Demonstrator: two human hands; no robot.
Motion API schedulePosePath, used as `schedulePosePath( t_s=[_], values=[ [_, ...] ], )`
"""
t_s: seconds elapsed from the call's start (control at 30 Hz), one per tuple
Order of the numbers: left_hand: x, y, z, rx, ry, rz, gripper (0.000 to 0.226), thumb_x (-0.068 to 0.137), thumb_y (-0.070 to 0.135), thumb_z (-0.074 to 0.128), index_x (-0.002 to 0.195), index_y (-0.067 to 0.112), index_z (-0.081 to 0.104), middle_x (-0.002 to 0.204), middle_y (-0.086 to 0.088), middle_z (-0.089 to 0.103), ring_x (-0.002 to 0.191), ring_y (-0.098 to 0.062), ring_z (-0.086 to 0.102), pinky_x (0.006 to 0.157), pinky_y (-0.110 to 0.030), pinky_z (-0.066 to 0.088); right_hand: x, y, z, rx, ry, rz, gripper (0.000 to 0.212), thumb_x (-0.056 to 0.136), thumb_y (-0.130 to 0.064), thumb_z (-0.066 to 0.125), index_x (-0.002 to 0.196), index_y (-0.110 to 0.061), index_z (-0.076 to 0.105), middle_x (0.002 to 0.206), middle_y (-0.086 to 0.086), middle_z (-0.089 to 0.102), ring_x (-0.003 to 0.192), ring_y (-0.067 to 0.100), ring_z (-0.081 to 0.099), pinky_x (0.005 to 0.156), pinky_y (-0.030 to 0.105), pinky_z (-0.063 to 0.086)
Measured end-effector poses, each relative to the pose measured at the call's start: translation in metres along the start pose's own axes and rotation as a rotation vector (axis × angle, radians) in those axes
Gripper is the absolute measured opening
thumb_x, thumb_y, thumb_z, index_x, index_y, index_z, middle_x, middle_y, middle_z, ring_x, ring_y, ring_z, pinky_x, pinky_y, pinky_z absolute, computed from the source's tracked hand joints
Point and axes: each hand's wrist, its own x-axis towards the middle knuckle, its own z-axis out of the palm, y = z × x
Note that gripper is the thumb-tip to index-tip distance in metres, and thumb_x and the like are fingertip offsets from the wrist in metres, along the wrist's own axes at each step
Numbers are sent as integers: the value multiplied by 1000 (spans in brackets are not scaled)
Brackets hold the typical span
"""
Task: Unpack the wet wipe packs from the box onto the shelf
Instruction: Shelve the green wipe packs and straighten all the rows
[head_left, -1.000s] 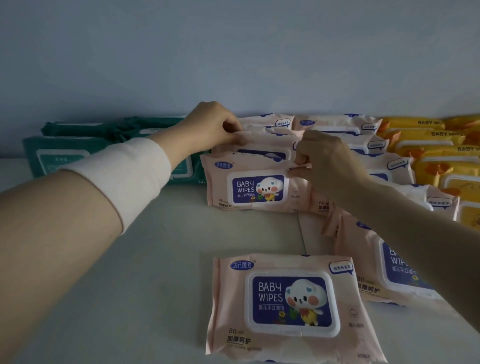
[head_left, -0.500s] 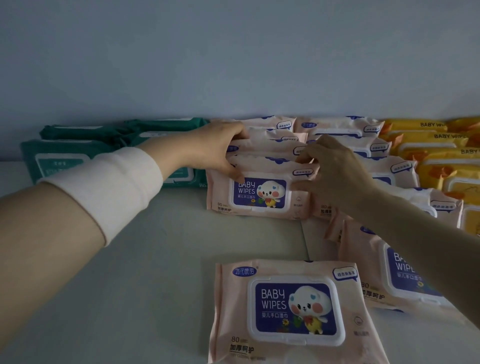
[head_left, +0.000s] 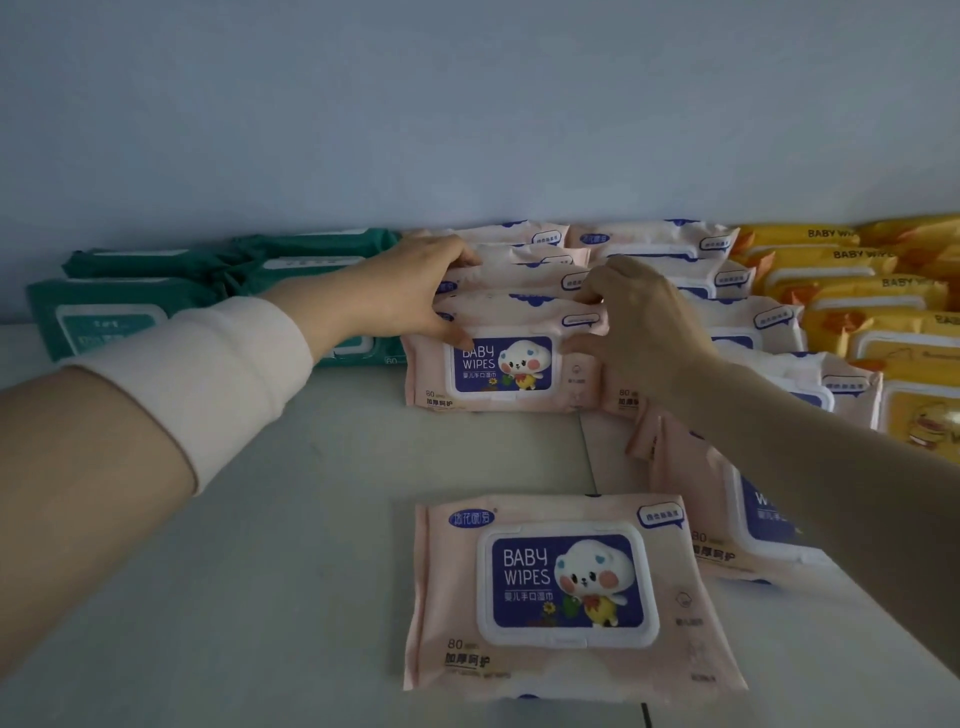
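Straightening the row seems to be the step in hand: at the middle of the frame both hands close on the front pink soft-plastic baby-wipe pack (head_left: 498, 374) with the blue lid label, which leans against the rear pink packs (head_left: 519, 254) on the pale shelf surface (head_left: 260, 519). The left hand (head_left: 410, 296) curls its fingers over the pack tops at the left end, thumb on the front face; the right hand (head_left: 639, 332) pinches the upper right edge between thumb and fingers. Teal packs (head_left: 104, 317) stand at the upper left, yellow packs (head_left: 883, 291) at the upper right. Two pink packs are not yet filed: a flat pink pack (head_left: 566, 592) at lower centre, and a second loose pink pack (head_left: 727, 519) at lower right, partly under the right forearm. The box is out of view. Next, I judge, the hands must release without the leaning row slumping forward, then lift the flat pack and stand it against the front one, label outward.
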Motion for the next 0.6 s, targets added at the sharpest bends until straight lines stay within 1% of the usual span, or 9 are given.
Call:
schedulePosePath(
  t_s=[0.03,0.07,0.1,0.2,0.27,0.33,0.4,0.47,0.6],
  values=[
    [-2,3,-2,15,-8,0,87,66,35,81,138,13,37,135,-2,45,126,-17,34,99,-26,34,-1,-1,-2,-42,-17,-5,49,77,-33,73,117,-10,56,121,6,52,115,24,47,88,35,42],
    [-4,6,-4,38,-14,3,91,67,37,80,141,14,32,139,-1,43,130,-17,31,103,-29,32,-2,-3,-5,-81,-38,-4,52,78,-35,72,121,-13,53,126,4,50,120,23,45,92,35,41],
    [-7,10,-7,82,-10,12,94,67,41,78,143,16,29,140,-1,42,131,-18,30,105,-31,31,-4,-4,-9,-116,-57,-1,55,78,-36,71,125,-16,50,130,2,48,123,22,42,95,34,39],
    [-11,25,-19,341,22,58,98,68,52,73,145,16,25,143,-5,40,130,-24,32,103,-35,30,-10,-6,-23,-315,-83,-22,58,84,-34,66,134,-14,43,136,5,45,125,24,42,100,36,38],
    [-16,36,-27,549,33,94,96,69,55,70,145,15,26,143,-8,38,130,-28,32,104,-38,30,-16,-7,-35,-510,-85,-60,50,89,-27,61,133,-11,44,134,9,47,123,27,44,100,38,39],
    [-25,50,-31,746,1,109,93,70,57,69,144,15,29,142,-9,38,129,-29,33,103,-39,30,-25,-10,-47,-691,-109,-116,44,92,-24,54,133,-9,43,134,11,47,123,28,45,100,39,38],
    [-34,66,-31,868,-57,124,86,72,57,67,141,17,35,140,-7,42,127,-28,37,102,-38,32,-36,-12,-57,-810,-136,-181,41,94,-24,52,132,-9,45,134,11,48,122,28,46,99,40,38],
    [-47,81,-26,928,-104,122,80,73,58,65,138,19,39,138,-5,46,126,-26,40,102,-36,33,-52,-15,-65,-862,-149,-219,41,93,-24,54,130,-9,46,132,11,51,120,27,48,99,40,39],
    [-77,100,-13,886,-172,54,77,74,57,65,136,19,41,135,-5,49,127,-26,40,104,-37,31,-90,-14,-75,-884,-151,-257,48,93,-33,54,133,-10,43,133,8,51,121,26,49,98,39,41]
  ],
)
